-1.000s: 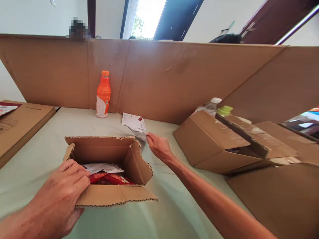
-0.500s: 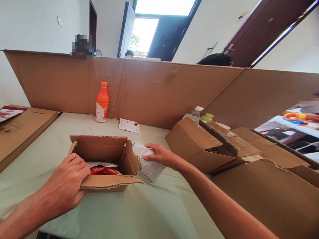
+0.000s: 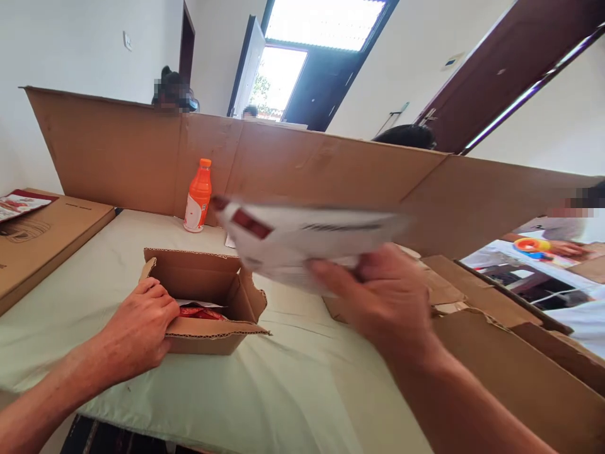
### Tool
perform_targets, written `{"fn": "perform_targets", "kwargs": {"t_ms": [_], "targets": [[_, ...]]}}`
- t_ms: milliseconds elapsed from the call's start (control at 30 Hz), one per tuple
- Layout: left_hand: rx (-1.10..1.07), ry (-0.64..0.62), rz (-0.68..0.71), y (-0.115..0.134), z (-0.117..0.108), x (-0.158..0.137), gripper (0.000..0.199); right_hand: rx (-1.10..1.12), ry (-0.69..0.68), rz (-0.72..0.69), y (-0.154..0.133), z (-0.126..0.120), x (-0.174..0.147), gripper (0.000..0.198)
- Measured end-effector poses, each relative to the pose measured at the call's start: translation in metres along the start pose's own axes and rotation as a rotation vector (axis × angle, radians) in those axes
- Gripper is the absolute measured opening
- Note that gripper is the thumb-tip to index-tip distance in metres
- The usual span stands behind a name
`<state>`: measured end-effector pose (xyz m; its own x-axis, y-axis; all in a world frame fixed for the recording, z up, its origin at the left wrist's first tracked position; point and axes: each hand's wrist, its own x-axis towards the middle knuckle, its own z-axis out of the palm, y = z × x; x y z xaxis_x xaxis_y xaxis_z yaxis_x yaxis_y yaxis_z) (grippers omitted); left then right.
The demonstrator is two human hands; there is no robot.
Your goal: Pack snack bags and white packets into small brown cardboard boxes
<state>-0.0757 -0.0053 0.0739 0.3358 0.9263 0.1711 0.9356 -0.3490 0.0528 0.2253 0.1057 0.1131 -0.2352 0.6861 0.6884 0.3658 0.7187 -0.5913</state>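
Note:
My left hand (image 3: 142, 321) grips the near left edge of an open cardboard box (image 3: 203, 343) standing on the table. Inside that box lie a red packet (image 3: 203, 313) and a pale flat packet (image 3: 198, 303). My right hand (image 3: 382, 296) pinches a white packet (image 3: 302, 236) with a dark red patch, raised in the air to the right of the box. Motion smears the packet and the fingers, so its print cannot be read. Behind the raised packet, another white packet (image 3: 229, 241) on the table is mostly hidden.
An orange drink bottle (image 3: 197, 197) stands before a cardboard partition (image 3: 118, 151). A flat carton (image 3: 57, 239) with a packet (image 3: 23, 205) on it lies at left. More cardboard boxes (image 3: 520, 366) crowd the right side. Other people are beyond the partition and at far right.
The white packet in my right hand has risen from beside the box, come nearer the camera and turned over to show its red patch. My left hand stays on the box.

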Motion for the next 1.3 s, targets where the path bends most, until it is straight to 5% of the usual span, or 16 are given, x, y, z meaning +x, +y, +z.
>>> {"fn": "perform_targets", "kwargs": {"t_ms": [133, 267, 400, 733, 1067, 1300], "targets": [[0.014, 0.007, 0.009, -0.001, 0.003, 0.000, 0.017, -0.070, -0.353, -0.099, -0.024, 0.056, 0.007, 0.013], [0.072, 0.074, 0.038, -0.004, 0.009, -0.003, 0.014, -0.442, -0.777, -0.107, -0.028, 0.103, 0.014, 0.024], [0.122, 0.130, 0.022, -0.003, 0.010, -0.007, 0.012, -0.692, -1.041, -0.079, -0.032, 0.117, 0.025, 0.031], [0.034, 0.312, -0.053, 0.000, 0.018, -0.009, 0.013, -0.641, -1.471, -0.126, -0.028, 0.154, 0.058, 0.037], [0.069, 0.176, 0.026, -0.003, 0.015, -0.005, 0.019, -0.525, -1.641, -0.106, -0.005, 0.180, 0.057, 0.062], [0.060, 0.183, 0.032, -0.003, 0.012, -0.005, 0.017, -0.508, -1.638, -0.116, -0.014, 0.184, 0.056, 0.054]]}}
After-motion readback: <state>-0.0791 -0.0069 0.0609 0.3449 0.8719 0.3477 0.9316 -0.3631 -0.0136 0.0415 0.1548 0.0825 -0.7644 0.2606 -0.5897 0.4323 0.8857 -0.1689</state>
